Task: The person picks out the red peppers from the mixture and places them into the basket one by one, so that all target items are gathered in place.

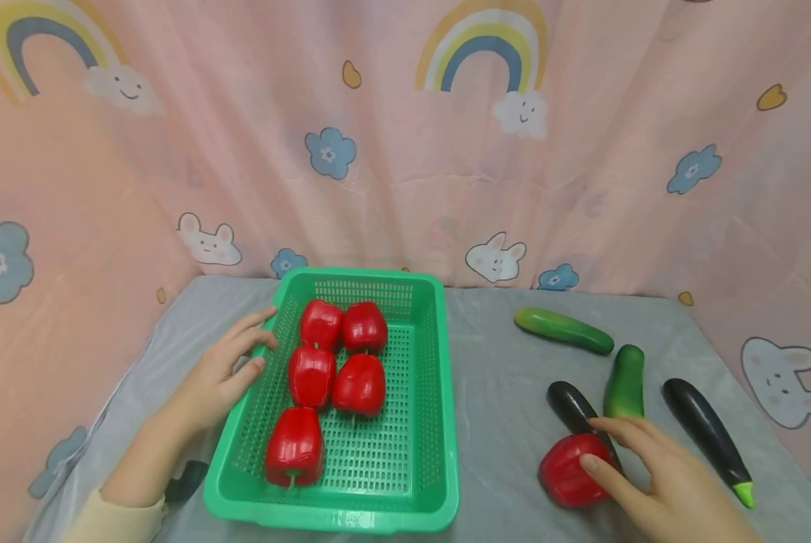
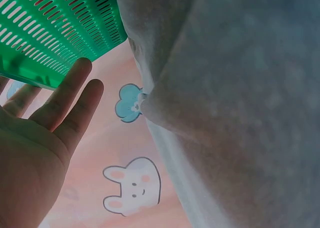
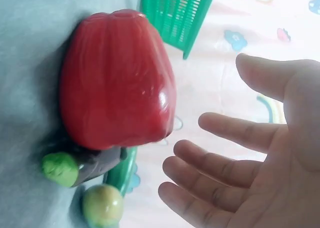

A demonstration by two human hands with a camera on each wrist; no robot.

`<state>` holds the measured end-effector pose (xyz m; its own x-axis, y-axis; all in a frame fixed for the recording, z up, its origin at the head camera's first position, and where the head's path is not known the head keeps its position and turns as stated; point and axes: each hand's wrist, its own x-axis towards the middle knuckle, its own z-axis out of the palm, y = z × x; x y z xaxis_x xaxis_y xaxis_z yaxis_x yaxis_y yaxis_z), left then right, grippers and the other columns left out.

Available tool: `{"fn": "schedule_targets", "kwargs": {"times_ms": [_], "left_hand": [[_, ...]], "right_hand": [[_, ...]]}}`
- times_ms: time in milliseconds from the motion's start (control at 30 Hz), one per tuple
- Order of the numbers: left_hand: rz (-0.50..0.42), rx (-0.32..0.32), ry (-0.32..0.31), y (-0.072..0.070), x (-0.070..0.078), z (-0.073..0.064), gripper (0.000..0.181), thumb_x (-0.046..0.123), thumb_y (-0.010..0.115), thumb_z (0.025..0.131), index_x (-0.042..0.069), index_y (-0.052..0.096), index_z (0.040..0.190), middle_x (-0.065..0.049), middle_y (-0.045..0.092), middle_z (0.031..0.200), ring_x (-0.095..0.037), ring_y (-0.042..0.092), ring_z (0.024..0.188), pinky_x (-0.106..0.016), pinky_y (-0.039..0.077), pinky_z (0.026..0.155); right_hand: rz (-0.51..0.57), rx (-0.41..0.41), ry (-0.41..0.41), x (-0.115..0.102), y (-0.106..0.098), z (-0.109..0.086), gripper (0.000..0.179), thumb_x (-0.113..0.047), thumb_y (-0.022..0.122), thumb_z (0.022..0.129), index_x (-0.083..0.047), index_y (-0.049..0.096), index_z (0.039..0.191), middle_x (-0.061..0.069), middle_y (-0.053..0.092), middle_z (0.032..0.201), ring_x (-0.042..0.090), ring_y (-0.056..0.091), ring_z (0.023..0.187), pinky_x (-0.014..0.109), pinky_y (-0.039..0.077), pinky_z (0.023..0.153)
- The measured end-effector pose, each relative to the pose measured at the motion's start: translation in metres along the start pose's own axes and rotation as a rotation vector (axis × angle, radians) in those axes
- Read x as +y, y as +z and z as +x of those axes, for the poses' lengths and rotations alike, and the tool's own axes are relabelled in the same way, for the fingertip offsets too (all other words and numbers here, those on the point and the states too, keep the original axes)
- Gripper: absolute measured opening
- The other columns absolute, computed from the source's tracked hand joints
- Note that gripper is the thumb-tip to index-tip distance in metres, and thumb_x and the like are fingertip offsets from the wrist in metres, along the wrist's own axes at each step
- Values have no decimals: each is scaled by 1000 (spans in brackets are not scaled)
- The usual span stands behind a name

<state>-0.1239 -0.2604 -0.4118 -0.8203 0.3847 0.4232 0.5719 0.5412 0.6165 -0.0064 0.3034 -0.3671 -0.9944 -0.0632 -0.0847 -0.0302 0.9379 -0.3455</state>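
Note:
My right hand [image 1: 663,475] hovers at a red bell pepper [image 1: 571,471] lying on the cloth right of the basket. In the right wrist view a gap shows between the spread fingers [image 3: 215,163] and the same pepper [image 3: 117,83]. An eggplant [image 1: 569,406] lies partly hidden behind that pepper. At the left side of the green basket [image 1: 449,452], my left hand [image 1: 218,381] has its fingertips right at the rim, fingers loosely extended. Inside the basket sit several red bell peppers [image 1: 295,446], mostly toward its left half.
Beyond the right hand lie a green cucumber [image 1: 561,328], a second cucumber [image 1: 625,377] partly hidden by the hand, and another eggplant [image 1: 707,434] with a light green stem end. Grey cloth [image 1: 493,422] covers the table, and a pink printed curtain [image 1: 405,204] hangs behind it.

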Motion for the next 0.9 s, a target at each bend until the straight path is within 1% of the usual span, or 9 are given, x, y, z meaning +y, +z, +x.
{"fn": "schedule_targets", "kwargs": {"times_ms": [67,200,267,333,500,567,667,800,900], "left_hand": [[-2,-1,0,0,0,1,17,6,62,103,10,67,120,-14,47,167,-38,50,146,-69,53,97],[-7,-4,2,0,0,2,17,6,62,104,10,66,120,-14,47,167,-39,49,147,-69,53,98],[-6,-6,5,0,0,2,17,6,62,104,10,66,120,-14,47,167,-39,49,147,-70,53,98],[-5,-7,5,0,1,1,17,6,63,104,10,66,120,-14,47,167,-39,49,147,-70,53,98],[-3,-6,-7,1,1,-1,18,7,63,104,10,66,121,-14,46,167,-40,49,147,-70,54,97],[-4,-4,-9,1,1,-1,18,6,63,103,10,66,121,-14,46,167,-39,49,147,-70,54,97],[-7,-1,-9,1,1,-1,18,6,63,103,10,66,120,-14,46,167,-39,49,147,-70,54,97],[-5,2,-6,1,1,-1,18,6,64,103,10,66,120,-14,47,167,-38,49,147,-70,54,98],[3,0,-3,1,1,0,18,6,64,103,11,66,120,-13,47,167,-37,49,147,-69,54,98]], "right_hand": [[-13,-6,18,4,1,-2,72,-62,80,93,-7,69,138,15,70,124,35,68,104,60,63,76],[4,-70,55,9,5,-3,75,-63,79,93,-4,67,139,12,69,121,29,67,100,54,63,73],[15,-98,67,9,8,-3,76,-63,79,93,-4,66,140,10,69,123,26,65,101,52,64,75],[16,-118,60,9,10,-3,78,-63,78,94,-3,65,141,9,68,123,26,65,102,53,64,78],[1,-129,45,5,16,-1,83,-65,80,92,-3,63,143,5,68,123,24,65,103,54,63,84],[1,-140,52,3,18,0,87,-66,81,90,-3,62,145,6,67,124,25,64,104,55,62,85],[-6,-145,59,0,21,0,91,-67,84,85,-4,60,147,12,66,129,29,63,107,55,63,82],[-12,-131,37,-7,23,1,95,-67,88,81,-5,60,147,19,63,136,37,62,113,55,64,77],[-19,-133,32,-12,25,3,99,-68,89,78,-5,59,149,22,61,138,40,61,115,57,64,77]]}}
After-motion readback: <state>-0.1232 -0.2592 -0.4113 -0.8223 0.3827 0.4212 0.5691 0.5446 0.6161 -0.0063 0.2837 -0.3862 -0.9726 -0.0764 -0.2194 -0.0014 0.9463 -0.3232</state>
